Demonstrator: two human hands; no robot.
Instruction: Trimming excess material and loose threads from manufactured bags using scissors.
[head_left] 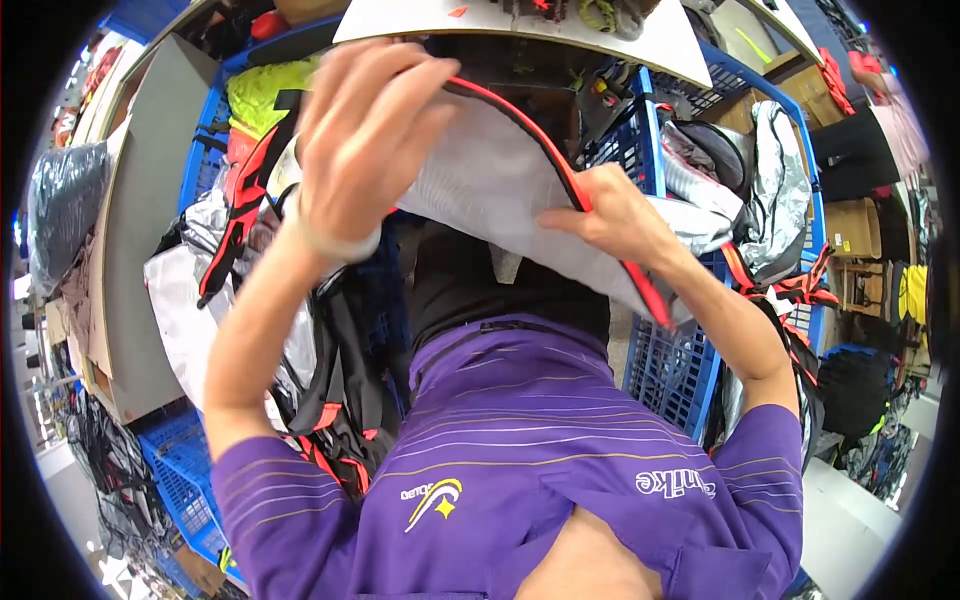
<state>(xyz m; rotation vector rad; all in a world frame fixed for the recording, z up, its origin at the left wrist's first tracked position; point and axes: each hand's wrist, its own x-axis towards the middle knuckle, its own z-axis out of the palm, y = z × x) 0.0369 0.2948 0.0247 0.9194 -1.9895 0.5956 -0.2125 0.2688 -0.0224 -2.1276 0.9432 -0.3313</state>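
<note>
Brown cardboard boxes (852, 228) stand stacked at the far right; a black plastic-wrapped bundle (62, 205) sits far left.

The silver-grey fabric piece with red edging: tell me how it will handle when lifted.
The silver-grey fabric piece with red edging probably flops: it sags and creases between the left hand and right hand. It seems light, since fingers alone hold it up. Its sheen hints it may be slippery.

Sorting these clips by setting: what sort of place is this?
Probably a garment or bag workshop: blue plastic crates heaped with sewn pieces, a white worktable, and both hands holding a grey red-trimmed fabric piece.
</note>
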